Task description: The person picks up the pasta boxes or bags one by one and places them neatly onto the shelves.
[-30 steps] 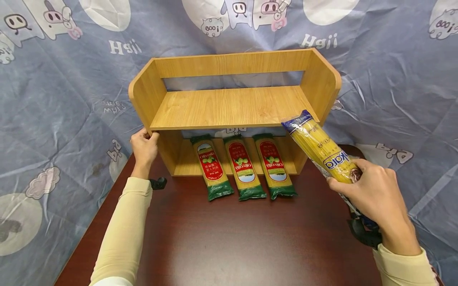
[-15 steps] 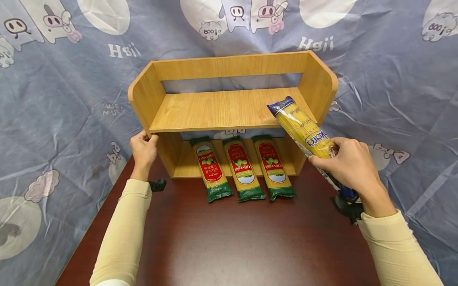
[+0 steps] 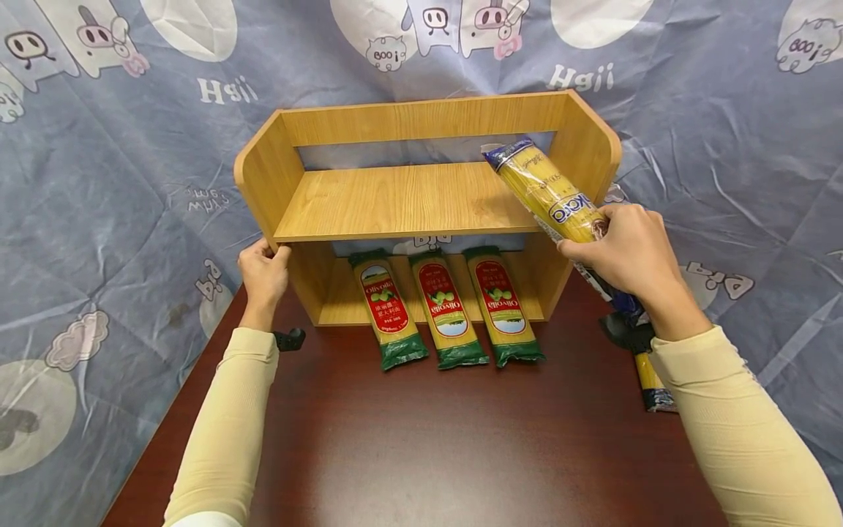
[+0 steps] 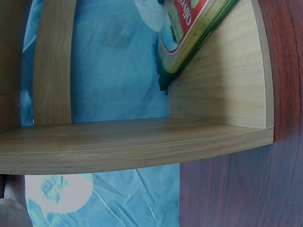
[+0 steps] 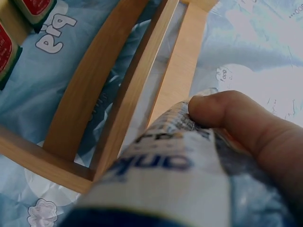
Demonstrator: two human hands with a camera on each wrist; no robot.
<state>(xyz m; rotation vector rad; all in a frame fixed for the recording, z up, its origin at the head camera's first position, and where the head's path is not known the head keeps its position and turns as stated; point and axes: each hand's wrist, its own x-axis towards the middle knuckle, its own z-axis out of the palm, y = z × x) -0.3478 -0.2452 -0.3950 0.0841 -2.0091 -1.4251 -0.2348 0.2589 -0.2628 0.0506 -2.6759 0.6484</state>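
Note:
My right hand (image 3: 628, 249) grips a yellow and blue pack of spaghetti (image 3: 546, 187) near its lower end. The pack slants up to the left, its far end over the right part of the upper shelf board (image 3: 395, 201). In the right wrist view the thumb (image 5: 227, 111) presses on the spaghetti pack (image 5: 161, 165). My left hand (image 3: 263, 282) holds the left side panel of the wooden shelf (image 3: 263, 172), fingers curled at its front edge. Three red and green spaghetti packs (image 3: 388, 307) lean in the lower compartment, their near ends on the table.
Another yellow pack (image 3: 652, 380) lies on the dark table (image 3: 421, 454) at the right, partly hidden by the right forearm. Behind the shelf hangs a blue-grey printed cloth (image 3: 132, 183). The shelf's right side panel (image 3: 586, 154) stands close to the held pack.
My right hand has carried the spaghetti pack left and upward, from beside the shelf to over the upper board. The yellow pack on the table has come into sight. My left hand stays put.

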